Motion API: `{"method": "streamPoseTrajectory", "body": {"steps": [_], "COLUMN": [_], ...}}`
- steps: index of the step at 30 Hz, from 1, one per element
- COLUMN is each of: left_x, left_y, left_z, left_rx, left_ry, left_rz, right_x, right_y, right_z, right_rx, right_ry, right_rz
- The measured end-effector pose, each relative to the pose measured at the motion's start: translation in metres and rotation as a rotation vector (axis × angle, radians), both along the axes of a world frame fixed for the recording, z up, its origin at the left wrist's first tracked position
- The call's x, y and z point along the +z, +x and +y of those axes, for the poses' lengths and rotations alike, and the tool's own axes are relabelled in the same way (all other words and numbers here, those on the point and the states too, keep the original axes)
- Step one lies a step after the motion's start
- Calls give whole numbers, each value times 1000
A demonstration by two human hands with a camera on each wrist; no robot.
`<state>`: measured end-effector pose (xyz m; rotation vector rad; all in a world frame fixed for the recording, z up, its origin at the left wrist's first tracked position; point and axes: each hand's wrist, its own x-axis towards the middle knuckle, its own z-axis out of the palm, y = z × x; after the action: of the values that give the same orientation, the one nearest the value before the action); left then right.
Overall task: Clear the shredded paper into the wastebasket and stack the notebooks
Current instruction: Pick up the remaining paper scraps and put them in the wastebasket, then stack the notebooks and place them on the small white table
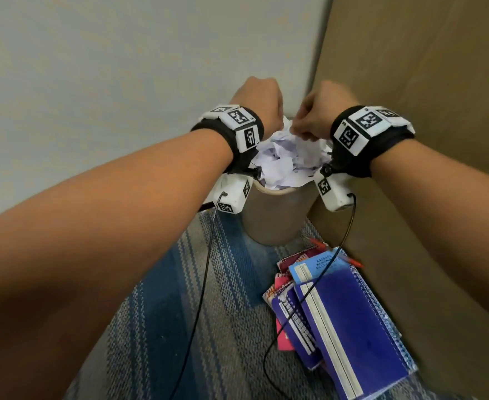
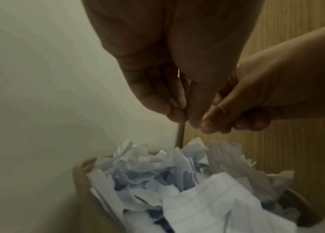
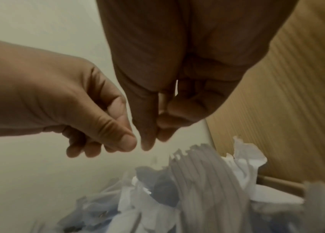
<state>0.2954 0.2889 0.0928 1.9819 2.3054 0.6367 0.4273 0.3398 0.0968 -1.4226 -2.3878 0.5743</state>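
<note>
A beige wastebasket [image 1: 272, 220] stands on the carpet, heaped above its rim [image 2: 77, 173] with white shredded paper [image 1: 283, 160] [image 2: 177, 189] [image 3: 197, 181]. Both hands hover close together just above the heap. My left hand [image 1: 262, 99] [image 2: 185, 116] has its fingers curled, thumb against fingertips, with no paper showing in it. My right hand [image 1: 312, 116] [image 3: 153, 135] is curled the same way, its thumb nearly touching the left thumb. A pile of spiral notebooks [image 1: 353, 319], blue, purple and pink, lies on the floor at the lower right.
A red pen [image 1: 350, 259] lies at the far end of the notebook pile. A pale wall [image 1: 93, 67] stands behind and left of the basket, a wooden panel [image 1: 410, 82] close on its right. Striped blue-grey carpet [image 1: 179, 284] lies in front. Wrist cables [image 1: 205, 269] hang down.
</note>
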Motion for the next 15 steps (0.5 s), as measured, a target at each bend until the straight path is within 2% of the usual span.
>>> {"method": "streamPoseTrajectory", "body": {"steps": [3, 8, 15], "left_x": [-1, 9, 15], "left_y": [5, 5, -11], "left_z": [2, -2, -43], "left_rx": [21, 17, 69], "left_ry": [26, 48, 130], "left_rz": [17, -18, -121], "right_x": [5, 9, 14], "right_y": [3, 6, -17], "right_z": [3, 0, -24], "right_rx": [-21, 6, 74], "right_ry": [106, 75, 165], "right_rz": [-33, 14, 89]}}
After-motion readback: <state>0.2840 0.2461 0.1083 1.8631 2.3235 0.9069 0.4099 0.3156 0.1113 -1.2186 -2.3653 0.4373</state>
